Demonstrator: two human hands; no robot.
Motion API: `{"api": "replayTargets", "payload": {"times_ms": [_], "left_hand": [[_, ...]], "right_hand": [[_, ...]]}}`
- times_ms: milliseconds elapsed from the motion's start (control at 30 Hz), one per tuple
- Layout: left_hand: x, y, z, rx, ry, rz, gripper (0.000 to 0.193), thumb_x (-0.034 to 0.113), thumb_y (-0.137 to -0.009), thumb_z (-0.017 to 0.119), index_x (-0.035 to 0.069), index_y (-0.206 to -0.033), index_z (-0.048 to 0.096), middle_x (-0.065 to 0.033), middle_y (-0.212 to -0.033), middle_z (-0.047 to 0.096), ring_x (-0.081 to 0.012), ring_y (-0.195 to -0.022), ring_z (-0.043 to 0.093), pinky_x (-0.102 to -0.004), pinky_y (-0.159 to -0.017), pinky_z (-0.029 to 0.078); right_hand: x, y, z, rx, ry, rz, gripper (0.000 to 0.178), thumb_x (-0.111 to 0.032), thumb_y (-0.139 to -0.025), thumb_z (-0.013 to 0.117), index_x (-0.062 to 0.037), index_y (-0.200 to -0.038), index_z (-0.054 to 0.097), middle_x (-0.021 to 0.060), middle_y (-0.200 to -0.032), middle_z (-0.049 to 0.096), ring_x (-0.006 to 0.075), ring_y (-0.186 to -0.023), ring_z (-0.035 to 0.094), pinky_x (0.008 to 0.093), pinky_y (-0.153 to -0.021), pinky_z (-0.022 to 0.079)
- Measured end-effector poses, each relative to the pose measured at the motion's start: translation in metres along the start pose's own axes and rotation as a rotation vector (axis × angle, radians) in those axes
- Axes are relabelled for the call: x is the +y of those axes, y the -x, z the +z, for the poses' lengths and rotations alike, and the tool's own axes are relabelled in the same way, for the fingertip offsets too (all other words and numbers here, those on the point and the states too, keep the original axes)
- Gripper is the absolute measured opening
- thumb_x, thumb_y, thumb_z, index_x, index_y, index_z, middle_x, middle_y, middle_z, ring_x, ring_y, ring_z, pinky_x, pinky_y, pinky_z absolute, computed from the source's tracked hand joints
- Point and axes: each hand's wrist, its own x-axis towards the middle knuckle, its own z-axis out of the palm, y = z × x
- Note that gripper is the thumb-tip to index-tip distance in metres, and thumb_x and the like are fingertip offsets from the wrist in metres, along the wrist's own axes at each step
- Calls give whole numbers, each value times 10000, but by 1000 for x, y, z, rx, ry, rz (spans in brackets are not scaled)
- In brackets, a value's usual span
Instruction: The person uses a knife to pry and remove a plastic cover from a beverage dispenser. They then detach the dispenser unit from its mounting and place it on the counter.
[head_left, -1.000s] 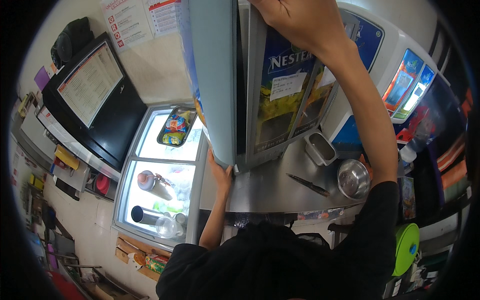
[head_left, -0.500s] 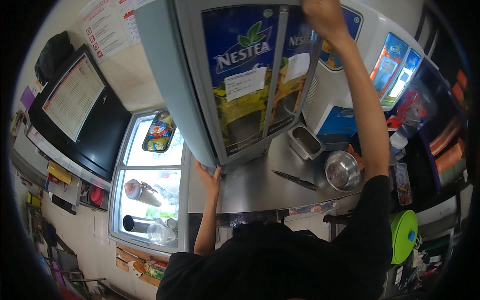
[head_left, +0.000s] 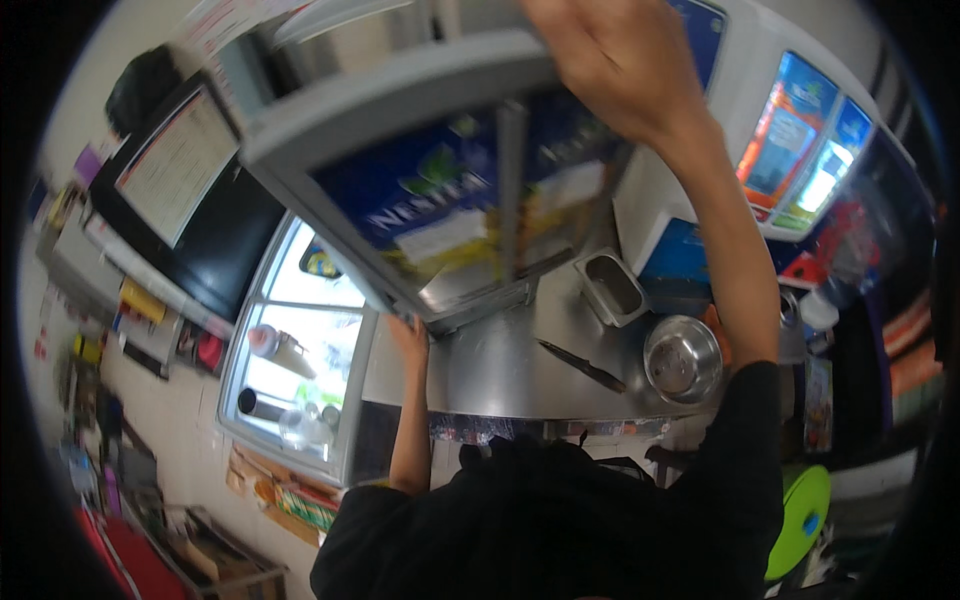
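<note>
A tall drink dispenser (head_left: 450, 215) with a grey frame and a blue, green and yellow printed front stands before me, blurred. It looks tilted. High up, my right hand (head_left: 630, 75) is closed over its upper right edge, the fingertips partly hidden. Down at its lower left corner, my left hand (head_left: 411, 338) grips the edge, with some fingers out of sight behind it. On the steel counter (head_left: 490, 375) to the right lie a dark knife (head_left: 582, 365), a round steel bowl (head_left: 683, 358) and a rectangular steel container (head_left: 610, 288).
At left stands a lit glass-topped chest cooler (head_left: 290, 375) with bottles and cups inside. A black screen or panel (head_left: 190, 180) is beyond it. On the right are a white drink machine (head_left: 765, 60) and a round green lid-like object (head_left: 800, 520).
The dispenser's front now slants, and its top edge and clear containers behind it have come into view. My right hand appears larger and further left; both hands keep their hold.
</note>
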Motion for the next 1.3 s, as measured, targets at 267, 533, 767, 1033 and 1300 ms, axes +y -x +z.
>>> {"api": "replayTargets", "payload": {"times_ms": [267, 533, 767, 1033, 1300], "left_hand": [[42, 49, -18, 122, 127, -171, 666, 338, -864, 600, -27, -1341, 314, -225, -1319, 410, -305, -1214, 416, -371, -1013, 318], [113, 227, -144, -193, 421, -1144, 732, 615, -878, 378, 31, -1319, 364, -179, -1282, 449, -324, -1153, 462, -496, -868, 445], [107, 303, -210, 249, 693, -1163, 810, 636, -858, 396, 4, -1352, 281, -194, -1358, 357, -345, -1193, 420, -528, -813, 488], [82, 231, -260, 410, 460, -995, 618, 535, -906, 421, 60, -1299, 373, -112, -1297, 447, -274, -1144, 473, -471, -833, 459], [-20, 106, -339, 618, 210, -671, 574, 360, -854, 612, 0, -1254, 412, -161, -1225, 488, -254, -1116, 490, -404, -864, 454]], "right_hand": [[-27, 126, -36, -240, -180, -233, 382, -289, -850, 440, -70, -540, 393, 84, -528, 347, 243, -445, 356, 363, -449, 226], [-62, 175, 6, -516, -668, -225, 613, -644, -721, 557, -73, -577, 388, 77, -552, 340, 233, -488, 352, 346, -473, 214], [-129, 151, 46, -387, -819, -248, 612, -564, -559, 762, -64, -686, 433, 36, -633, 383, 182, -580, 395, 291, -541, 288], [-214, 39, 137, 32, -780, 107, 375, -388, -750, 709, -58, -878, 585, 95, -873, 654, 245, -826, 627, 353, -718, 468], [-320, -25, 321, -162, -533, -33, 278, -304, -744, 672, -63, -850, 584, 121, -835, 644, 316, -730, 640, 429, -616, 492]]}}
